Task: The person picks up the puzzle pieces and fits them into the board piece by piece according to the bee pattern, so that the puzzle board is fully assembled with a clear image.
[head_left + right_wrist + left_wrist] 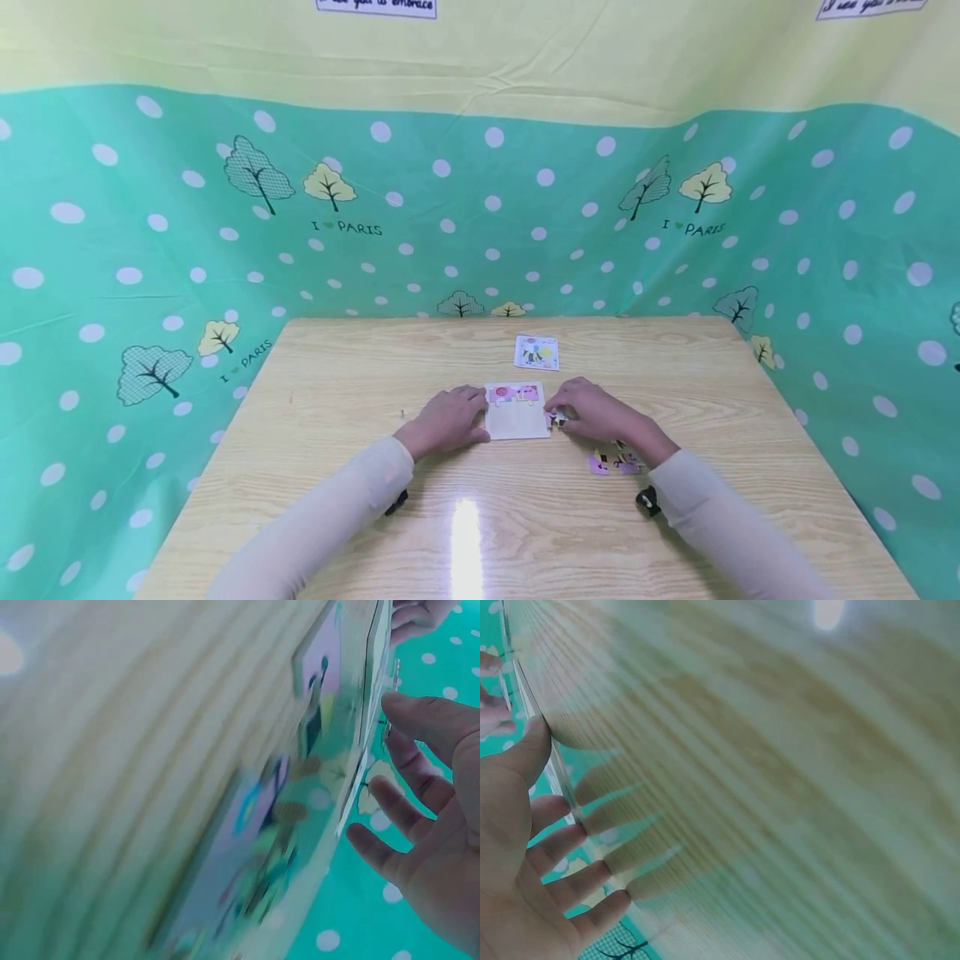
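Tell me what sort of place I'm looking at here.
Likely a screened-off tabletop booth, not a lived-in room: a wooden table walled on three sides by a green dotted cloth, with a puzzle board and loose pieces between both hands.

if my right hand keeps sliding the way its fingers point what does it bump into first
Most likely the puzzle board: the right hand points left at its right edge, a small puzzle piece at its fingers. The left hand steadies the far side.

On the table, a card lies behind the puzzle board, loose pieces to its right.
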{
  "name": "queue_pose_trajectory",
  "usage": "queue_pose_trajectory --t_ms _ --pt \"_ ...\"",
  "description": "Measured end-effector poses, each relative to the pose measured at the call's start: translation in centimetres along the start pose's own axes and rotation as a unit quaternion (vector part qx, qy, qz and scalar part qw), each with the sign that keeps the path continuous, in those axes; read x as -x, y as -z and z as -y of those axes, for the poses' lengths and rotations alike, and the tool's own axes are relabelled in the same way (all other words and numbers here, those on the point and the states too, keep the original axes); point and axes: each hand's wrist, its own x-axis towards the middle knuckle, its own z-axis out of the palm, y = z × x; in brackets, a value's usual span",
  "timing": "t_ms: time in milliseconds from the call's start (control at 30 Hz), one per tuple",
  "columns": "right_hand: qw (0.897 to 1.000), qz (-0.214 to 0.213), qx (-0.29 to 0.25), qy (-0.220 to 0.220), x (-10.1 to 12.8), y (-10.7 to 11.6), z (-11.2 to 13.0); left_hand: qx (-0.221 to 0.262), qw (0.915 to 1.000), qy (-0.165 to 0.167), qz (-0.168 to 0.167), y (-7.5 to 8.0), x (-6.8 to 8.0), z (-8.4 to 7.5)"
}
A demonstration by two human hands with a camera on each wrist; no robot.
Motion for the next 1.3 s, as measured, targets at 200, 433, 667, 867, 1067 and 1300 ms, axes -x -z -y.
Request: queue_pose_trajectory --t_ms 200,433,667,867,1067,1300 --pt "1.0 0.007 -0.001 0.011 -2.0 -0.6 0.9 -0.003 1.0 -0.001 -0.002 0.0 0.0 0.0" --pt "0.999 0.027 0.002 0.019 -4.3 -1.2 2.0 -0.005 1.0 -0.002 -0.003 0.0 0.0 0.0" --pt "0.999 0.034 0.008 0.029 -6.1 -1.7 2.9 -0.008 0.9999 -0.003 -0.008 -0.2 -0.1 0.2" --pt "0.999 0.039 0.006 0.029 -7.4 -2.1 3.5 -0.007 0.9999 -0.005 -0.013 -0.1 0.0 0.2" --pt "0.999 0.042 0.015 0.027 -8.2 -2.3 4.1 -0.008 0.9998 -0.007 -0.014 -0.1 0.1 0.2" --pt "0.999 0.04 0.009 0.005 -8.8 -2.5 4.4 -0.004 0.9997 -0.014 -0.017 -0.1 0.2 0.2"
